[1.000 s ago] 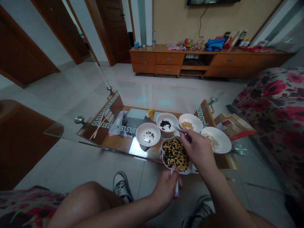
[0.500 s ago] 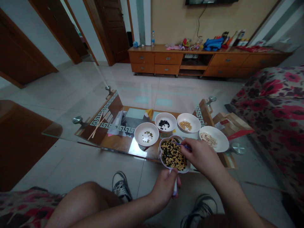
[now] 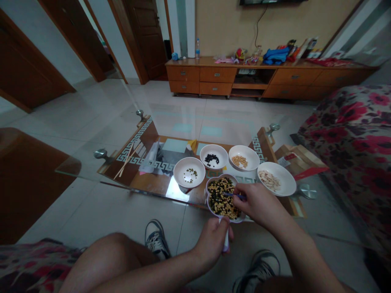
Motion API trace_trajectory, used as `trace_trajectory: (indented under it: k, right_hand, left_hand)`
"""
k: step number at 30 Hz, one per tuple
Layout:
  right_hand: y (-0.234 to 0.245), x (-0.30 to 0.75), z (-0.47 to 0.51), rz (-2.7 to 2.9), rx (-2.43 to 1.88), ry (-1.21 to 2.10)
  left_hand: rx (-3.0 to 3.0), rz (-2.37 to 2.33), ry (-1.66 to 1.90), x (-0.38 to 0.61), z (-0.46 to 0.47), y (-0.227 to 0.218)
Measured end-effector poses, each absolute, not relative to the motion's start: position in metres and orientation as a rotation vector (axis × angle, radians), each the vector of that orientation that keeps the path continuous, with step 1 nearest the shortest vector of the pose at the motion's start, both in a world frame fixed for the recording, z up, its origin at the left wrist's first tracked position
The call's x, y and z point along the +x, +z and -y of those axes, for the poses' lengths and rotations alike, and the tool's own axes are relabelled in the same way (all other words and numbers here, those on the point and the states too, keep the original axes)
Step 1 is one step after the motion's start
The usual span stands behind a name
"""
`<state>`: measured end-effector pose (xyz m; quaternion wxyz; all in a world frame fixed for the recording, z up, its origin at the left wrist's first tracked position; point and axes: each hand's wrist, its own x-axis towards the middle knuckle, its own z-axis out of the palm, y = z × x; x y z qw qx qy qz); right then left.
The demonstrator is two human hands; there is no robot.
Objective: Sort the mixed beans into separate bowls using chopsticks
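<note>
One long wooden sideboard (image 3: 214, 79) closes the far wall, a floral sofa (image 3: 351, 122) runs along the right, and a glass coffee table (image 3: 77, 169) stands on the tiled floor between them, a seated person at its near edge. Four white bowls sit across the tabletop. From left to right, the first bowl (image 3: 180, 173) holds a few green beans (image 3: 191, 175), the second bowl (image 3: 221, 152) holds black beans (image 3: 211, 158), the third bowl (image 3: 252, 156) holds yellow soybeans (image 3: 239, 161), and the fourth bowl (image 3: 287, 183) holds pale flakes (image 3: 269, 180).

Nearest the person, at the table's edge, lies a flower-shaped dish (image 3: 207, 199), heaped with mixed beans (image 3: 220, 199) of dark, green and yellow kinds. The left hand (image 3: 212, 240) is closed firmly around the dish's white handle (image 3: 226, 242), steadying it. The right hand (image 3: 259, 205) is curled over the dish's right side, its fingers pinching slim blue chopsticks (image 3: 233, 196), with the tips low over the mix. Whether the tips have hold of a bean is too small to tell.

Step shown, by judgement: chopstick work within the mixed dish. The tips' position calls for a fine, controlled squeeze.
</note>
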<state>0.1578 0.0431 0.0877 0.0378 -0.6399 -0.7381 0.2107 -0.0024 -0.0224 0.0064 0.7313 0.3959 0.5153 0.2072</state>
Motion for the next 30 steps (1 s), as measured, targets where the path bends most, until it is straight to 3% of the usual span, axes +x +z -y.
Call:
trace_trajectory:
  k: [30]
  right_hand:
    - [0.0852, 0.1549, -0.0446, 2.294, -1.957, 0.637]
  left_hand:
    - [0.87, -1.139, 0.459, -0.0012, 0.0224, 0.0033]
